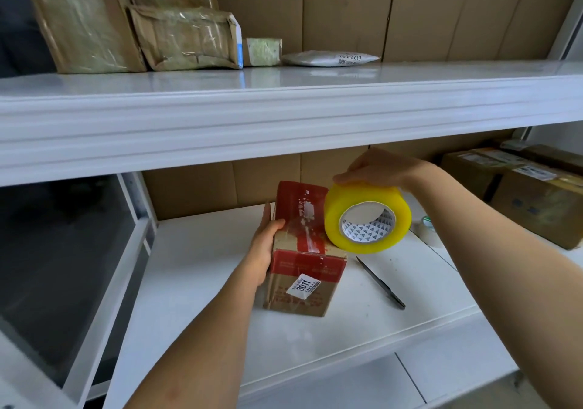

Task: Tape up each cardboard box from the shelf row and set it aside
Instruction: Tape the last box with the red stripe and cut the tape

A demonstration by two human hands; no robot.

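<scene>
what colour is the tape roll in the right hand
Translucent yellow tape roll, with a white patterned core; seen in the head view.

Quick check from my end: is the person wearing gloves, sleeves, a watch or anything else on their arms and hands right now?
No. The left hand and the right hand are both bare: no gloves, and no rings visible on the fingers that show. Both forearms are uncovered as far as the picture reaches, with no sleeve edge in view. Neither wrist shows a watch, band or bracelet. No markings or bandages can be seen.
</scene>
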